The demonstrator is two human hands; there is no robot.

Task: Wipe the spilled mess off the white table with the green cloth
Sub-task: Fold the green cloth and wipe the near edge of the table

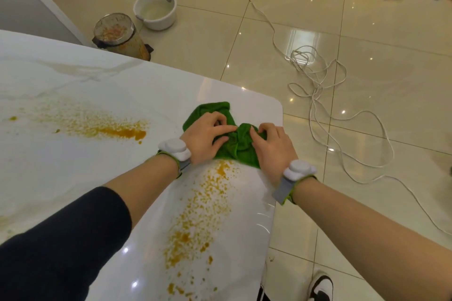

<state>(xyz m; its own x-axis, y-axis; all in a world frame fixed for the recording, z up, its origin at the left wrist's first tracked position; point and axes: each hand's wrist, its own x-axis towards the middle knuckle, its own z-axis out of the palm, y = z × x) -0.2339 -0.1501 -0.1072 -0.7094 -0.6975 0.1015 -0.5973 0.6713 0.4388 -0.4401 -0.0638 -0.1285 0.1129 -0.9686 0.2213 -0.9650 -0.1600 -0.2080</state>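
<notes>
Green and soft, the green cloth (241, 151) lies bunched on the white table (73, 80) close to the tabletop's rounded right corner. Its near hem touches the top of an orange spill (195, 215) that runs along the right edge toward the person.

Both hands are on it. The left hand (205, 137) has its fingers curled into the folds, and the right hand (274, 146) pinches a raised ridge of fabric between thumb and fingertips — together they seem to be gathering it into a pad.

The cloth looks light, limp and absorbent, so it should fold whichever way it is pushed. The best hold is probably a palm over a doubled wad rather than a loose corner, which would drag and smear.

A second orange spill (102, 127) sits further left, toward the middle of the tabletop and well apart from the cloth. The right edge is close, so a sideways stroke could push mess over it.

On the tiled floor (367, 32) beyond the far edge stand a stained pedal bin (119, 34) and a white bucket (155, 10). A tangled white cable (315, 80) lies past the right edge — a trip risk rather than an obstacle.
</notes>
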